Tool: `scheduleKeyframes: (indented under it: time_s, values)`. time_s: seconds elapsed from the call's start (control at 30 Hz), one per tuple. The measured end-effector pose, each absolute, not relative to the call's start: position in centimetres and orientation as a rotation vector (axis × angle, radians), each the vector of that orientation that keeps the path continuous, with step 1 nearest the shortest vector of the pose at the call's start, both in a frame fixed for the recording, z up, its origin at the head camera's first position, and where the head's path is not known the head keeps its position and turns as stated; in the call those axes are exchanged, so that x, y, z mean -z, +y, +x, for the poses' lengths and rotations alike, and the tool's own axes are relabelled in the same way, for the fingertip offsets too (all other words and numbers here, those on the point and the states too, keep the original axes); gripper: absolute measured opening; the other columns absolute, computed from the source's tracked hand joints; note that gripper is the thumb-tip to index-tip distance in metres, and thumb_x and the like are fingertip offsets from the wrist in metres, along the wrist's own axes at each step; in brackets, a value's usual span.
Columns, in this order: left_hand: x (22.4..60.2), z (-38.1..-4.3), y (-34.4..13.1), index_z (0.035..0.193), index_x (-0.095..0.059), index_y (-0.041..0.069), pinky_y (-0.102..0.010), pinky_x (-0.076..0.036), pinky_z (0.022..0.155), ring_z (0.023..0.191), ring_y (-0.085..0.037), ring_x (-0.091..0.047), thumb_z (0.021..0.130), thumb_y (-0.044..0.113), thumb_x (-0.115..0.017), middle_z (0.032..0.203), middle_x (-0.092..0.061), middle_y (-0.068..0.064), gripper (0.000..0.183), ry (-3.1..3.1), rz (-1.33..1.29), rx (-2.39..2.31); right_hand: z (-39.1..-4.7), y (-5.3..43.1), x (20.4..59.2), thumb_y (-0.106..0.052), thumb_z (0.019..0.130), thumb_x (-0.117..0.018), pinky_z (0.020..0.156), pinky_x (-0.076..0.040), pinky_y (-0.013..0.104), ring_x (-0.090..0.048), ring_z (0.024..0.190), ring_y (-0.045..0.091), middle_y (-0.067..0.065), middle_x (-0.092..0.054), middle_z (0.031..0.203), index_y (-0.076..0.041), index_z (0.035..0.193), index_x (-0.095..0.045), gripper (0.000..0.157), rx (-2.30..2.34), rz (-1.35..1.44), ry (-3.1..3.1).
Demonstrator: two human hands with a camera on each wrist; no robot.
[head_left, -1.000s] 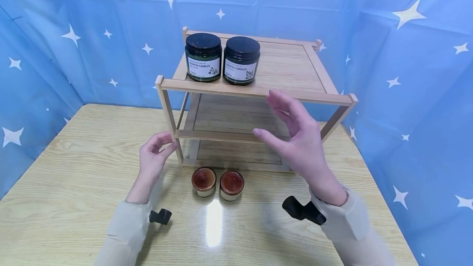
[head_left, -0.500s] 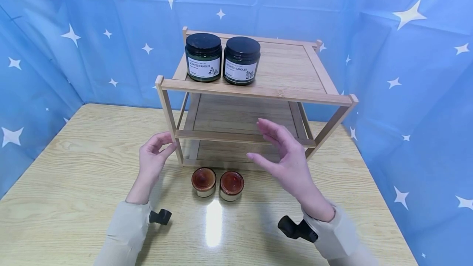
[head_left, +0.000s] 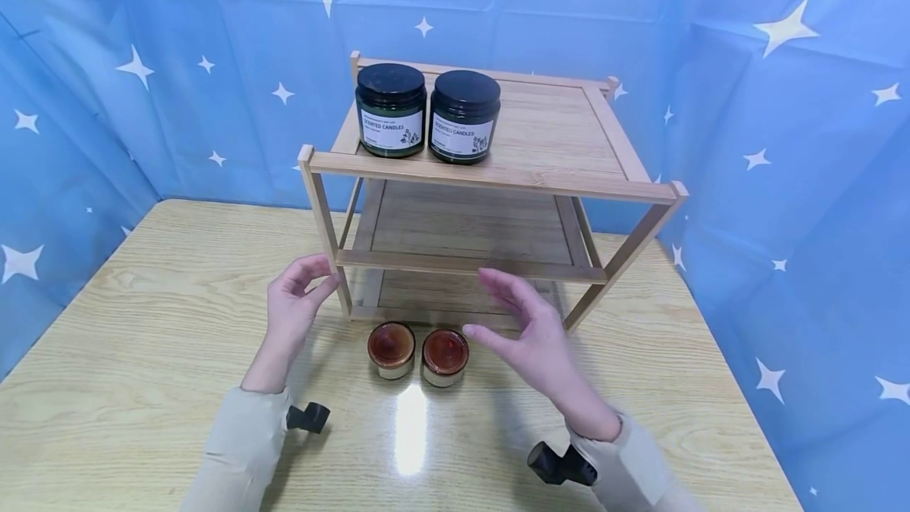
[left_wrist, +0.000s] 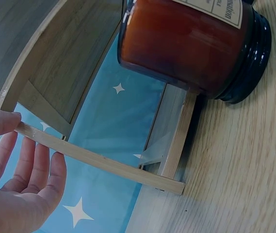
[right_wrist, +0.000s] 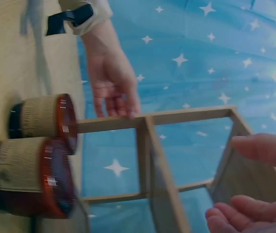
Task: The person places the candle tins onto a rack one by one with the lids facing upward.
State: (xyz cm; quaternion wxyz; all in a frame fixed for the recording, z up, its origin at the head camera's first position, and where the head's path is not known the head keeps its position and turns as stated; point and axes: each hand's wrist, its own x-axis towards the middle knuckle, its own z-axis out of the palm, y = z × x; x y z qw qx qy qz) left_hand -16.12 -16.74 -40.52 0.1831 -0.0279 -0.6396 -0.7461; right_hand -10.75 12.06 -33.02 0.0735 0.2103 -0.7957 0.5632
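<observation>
The left hand [head_left: 292, 305] pinches a post [head_left: 320, 208] of the rack [head_left: 554, 129] — likely to steady it — while the right hand [head_left: 536, 344], grip spread, hangs beside a brown jar [head_left: 445, 353].

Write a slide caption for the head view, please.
Left hand holding a wooden rack, right hand beside two amber jars; two dark-lidded candle jars stand on the top shelf.

We see a plain, pale left sleeve [head_left: 240, 437] and a matching right sleeve [head_left: 635, 464], both creased, with a stubby black left camera [head_left: 309, 417] and right camera [head_left: 558, 464] jutting inward.
</observation>
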Motion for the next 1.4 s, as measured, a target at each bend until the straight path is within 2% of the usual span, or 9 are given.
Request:
scheduleKeyframes:
  time_s: [0.23,0.47,0.73,1.03,1.17,1.4]
  values:
    - [40.5,-16.2,-16.8,0.092,-0.068,0.016,-0.018,-0.053,0.078,0.087,-0.008,-0.061,0.078,-0.018,-0.062,0.087,-0.067,0.009,0.037,-1.801,-0.087,2.105,-10.8,11.6,36.2,0.003,0.071,-0.078,0.095,-0.047,0.041,-0.058,0.108,0.030,0.017,-0.060,0.119,0.004,0.121,-0.055,0.054,-1.651,0.624,-2.453]
    - [40.6,-16.1,-16.8,0.092,-0.068,0.017,-0.018,-0.052,0.078,0.087,-0.008,-0.061,0.078,-0.017,-0.063,0.087,-0.067,0.010,0.037,-1.823,-0.092,2.087,-10.9,11.4,38.6,0.000,0.070,-0.079,0.096,-0.046,0.042,-0.055,0.107,0.038,0.017,-0.060,0.118,0.004,0.120,-0.056,0.055,-1.692,0.535,-2.549]
    - [40.6,-16.2,-16.8,0.092,-0.068,0.017,-0.018,-0.053,0.078,0.087,-0.008,-0.061,0.078,-0.017,-0.062,0.087,-0.067,0.009,0.037,-1.814,-0.086,2.094,-11.2,11.1,40.8,-0.002,0.067,-0.081,0.097,-0.045,0.043,-0.055,0.109,0.036,0.023,-0.057,0.119,0.009,0.125,-0.049,0.067,-1.725,0.497,-2.622]
    - [40.6,-16.1,-16.9,0.094,-0.067,0.016,-0.018,-0.052,0.080,0.089,-0.008,-0.061,0.079,-0.015,-0.063,0.089,-0.066,0.010,0.035,-1.844,-0.089,2.070,-11.2,11.0,42.3,-0.009,0.062,-0.085,0.095,-0.046,0.046,-0.055,0.111,0.035,0.021,-0.056,0.123,0.007,0.128,-0.047,0.078,-1.620,0.504,-2.767]
    - [40.6,-16.0,-16.9,0.094,-0.067,0.014,-0.018,-0.052,0.081,0.090,-0.009,-0.060,0.080,-0.015,-0.063,0.089,-0.066,0.009,0.032,-1.843,-0.093,2.077,-11.3,10.9,42.8,-0.010,0.062,-0.086,0.093,-0.047,0.047,-0.056,0.107,0.035,0.020,-0.057,0.120,0.007,0.127,-0.048,0.078,-1.548,0.551,-2.787]
    - [40.6,-16.1,-16.8,0.095,-0.067,0.013,-0.018,-0.052,0.080,0.089,-0.009,-0.060,0.080,-0.015,-0.063,0.089,-0.066,0.009,0.032,-1.830,-0.105,2.078,-11.5,10.9,43.4,-0.005,0.062,-0.084,0.090,-0.050,0.040,-0.059,0.102,0.030,0.015,-0.061,0.114,0.006,0.122,-0.050,0.070,-1.553,0.588,-2.790]
